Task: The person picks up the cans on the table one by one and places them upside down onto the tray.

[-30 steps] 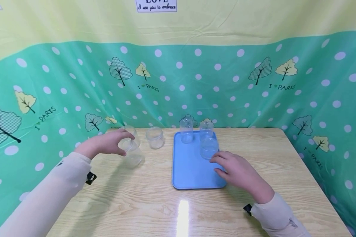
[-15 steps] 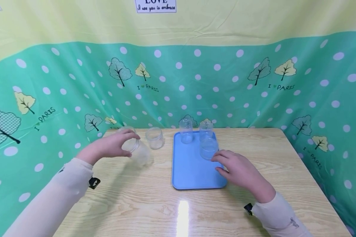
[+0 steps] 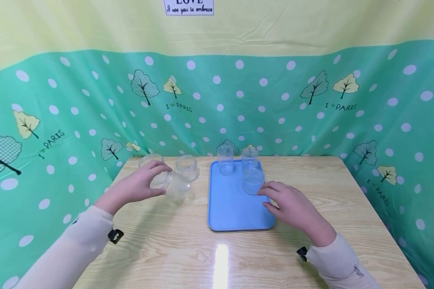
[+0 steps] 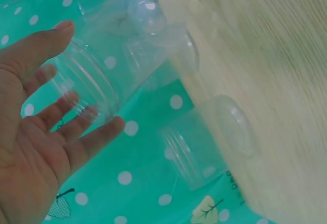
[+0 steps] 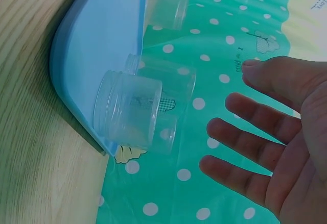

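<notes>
In the head view my left hand [image 3: 139, 186] grips a clear plastic jar [image 3: 179, 185] around its threaded mouth. The jar is tilted, its mouth toward my palm and its base to the right. The left wrist view has thumb and fingers on either side of the ridged rim of this jar [image 4: 97, 81]. My right hand [image 3: 293, 208] hovers over the right side of the blue tray [image 3: 226, 212], fingers loosely bent and holding nothing. Just beyond its fingertips a wide clear jar [image 3: 253, 182] stands on the tray; the right wrist view shows a gap between them.
Two narrower clear jars, one at the back left [image 3: 225, 160] and one at the back right [image 3: 250, 158], stand on the tray. Left of the tray are another clear jar [image 3: 187, 167] and one partly behind my left hand [image 3: 148, 159]. A polka-dot curtain [image 3: 217, 108] borders the wooden table [image 3: 311, 172].
My left hand has moved a little to the right with the jar, which has tipped further over, its base swinging right. My right hand has barely moved.
</notes>
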{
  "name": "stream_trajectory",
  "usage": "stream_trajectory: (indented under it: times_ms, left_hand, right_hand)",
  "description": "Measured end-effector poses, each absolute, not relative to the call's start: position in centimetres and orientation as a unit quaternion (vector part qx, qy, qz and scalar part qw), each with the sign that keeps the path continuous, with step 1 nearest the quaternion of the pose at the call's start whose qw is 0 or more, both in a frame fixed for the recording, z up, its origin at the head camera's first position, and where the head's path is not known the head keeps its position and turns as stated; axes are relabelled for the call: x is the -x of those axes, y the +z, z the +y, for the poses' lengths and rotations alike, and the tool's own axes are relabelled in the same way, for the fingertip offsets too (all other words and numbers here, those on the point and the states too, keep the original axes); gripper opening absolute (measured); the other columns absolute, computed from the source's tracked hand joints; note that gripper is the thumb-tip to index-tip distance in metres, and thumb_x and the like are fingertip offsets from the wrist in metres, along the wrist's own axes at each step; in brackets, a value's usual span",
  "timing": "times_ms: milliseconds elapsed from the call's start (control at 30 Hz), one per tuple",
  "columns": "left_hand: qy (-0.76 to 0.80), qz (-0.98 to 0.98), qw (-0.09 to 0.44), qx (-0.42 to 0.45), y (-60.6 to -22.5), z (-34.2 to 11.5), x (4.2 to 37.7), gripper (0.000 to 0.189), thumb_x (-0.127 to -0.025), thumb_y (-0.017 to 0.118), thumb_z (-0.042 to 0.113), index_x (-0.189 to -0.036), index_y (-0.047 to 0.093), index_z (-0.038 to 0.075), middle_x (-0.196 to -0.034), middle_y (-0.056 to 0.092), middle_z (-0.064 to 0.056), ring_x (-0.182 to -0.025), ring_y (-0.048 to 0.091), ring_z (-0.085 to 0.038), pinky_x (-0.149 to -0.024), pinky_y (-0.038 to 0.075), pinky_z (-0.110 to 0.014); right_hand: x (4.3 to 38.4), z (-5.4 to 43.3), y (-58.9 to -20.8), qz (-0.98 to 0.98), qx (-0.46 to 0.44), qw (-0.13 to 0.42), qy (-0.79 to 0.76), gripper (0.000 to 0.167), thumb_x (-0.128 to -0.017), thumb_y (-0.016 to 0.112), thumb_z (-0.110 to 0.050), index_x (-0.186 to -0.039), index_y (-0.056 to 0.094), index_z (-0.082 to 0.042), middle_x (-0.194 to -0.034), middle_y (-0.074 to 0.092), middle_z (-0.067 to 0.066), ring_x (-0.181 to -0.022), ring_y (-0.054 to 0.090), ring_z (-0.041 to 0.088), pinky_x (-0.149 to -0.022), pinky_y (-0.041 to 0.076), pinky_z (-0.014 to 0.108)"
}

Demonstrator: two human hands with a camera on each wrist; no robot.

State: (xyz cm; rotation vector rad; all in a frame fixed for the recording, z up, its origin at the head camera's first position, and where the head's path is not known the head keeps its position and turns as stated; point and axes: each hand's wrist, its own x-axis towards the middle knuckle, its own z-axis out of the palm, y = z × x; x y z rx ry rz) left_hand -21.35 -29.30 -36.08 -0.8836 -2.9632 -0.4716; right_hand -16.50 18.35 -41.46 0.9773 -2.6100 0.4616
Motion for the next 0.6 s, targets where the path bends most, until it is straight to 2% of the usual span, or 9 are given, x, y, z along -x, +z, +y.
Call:
stream_trajectory:
  times_ms: [100, 333, 500, 600]
  left_hand:
    - [-0.169, -0.945, 0.023, 0.279, -36.3, -29.3, 21.3, 0.068, -0.085, 0.086, 0.029, -0.144, 0.054, 0.014, -0.146, 0.047, -0.011, -0.136, 0.046, -0.036, -0.107, 0.046, -0.058]
    - [-0.235, -0.931, 0.045, 0.277, -37.0, -28.5, 21.4, 0.069, -0.085, 0.086, 0.025, -0.145, 0.054, 0.015, -0.147, 0.045, -0.011, -0.133, 0.047, -0.033, -0.091, 0.06, -0.051]
    - [-0.273, -0.921, 0.05, 0.272, -37.7, -27.8, 21.3, 0.069, -0.085, 0.086, 0.025, -0.146, 0.054, 0.017, -0.148, 0.045, -0.009, -0.133, 0.049, -0.033, -0.093, 0.06, -0.05]
    - [-0.284, -0.916, 0.061, 0.278, -38.2, -27.6, 21.2, 0.069, -0.086, 0.086, 0.024, -0.146, 0.054, 0.014, -0.147, 0.047, -0.009, -0.133, 0.049, -0.033, -0.092, 0.06, -0.049]
  right_hand:
    - [16.6, 18.4, -41.4, -0.912, -0.342, 0.159, 0.162, 0.034, -0.086, 0.084, -0.019, -0.118, 0.073, -0.019, -0.117, 0.068, -0.006, -0.106, 0.068, 0.013, -0.087, 0.061, 0.034]
    - [16.7, 18.8, -41.3, -0.903, -0.35, 0.187, 0.163, 0.032, -0.086, 0.084, -0.018, -0.116, 0.074, -0.018, -0.116, 0.07, -0.006, -0.108, 0.069, 0.015, -0.087, 0.061, 0.036]
    - [16.7, 18.9, -41.3, -0.898, -0.356, 0.199, 0.163, 0.03, -0.087, 0.083, -0.021, -0.116, 0.073, -0.018, -0.118, 0.069, -0.005, -0.11, 0.069, 0.016, -0.088, 0.061, 0.036]
    - [16.8, 19.0, -41.4, -0.896, -0.357, 0.205, 0.167, 0.03, -0.088, 0.083, -0.022, -0.116, 0.073, -0.017, -0.118, 0.07, -0.005, -0.11, 0.069, 0.016, -0.088, 0.061, 0.036]
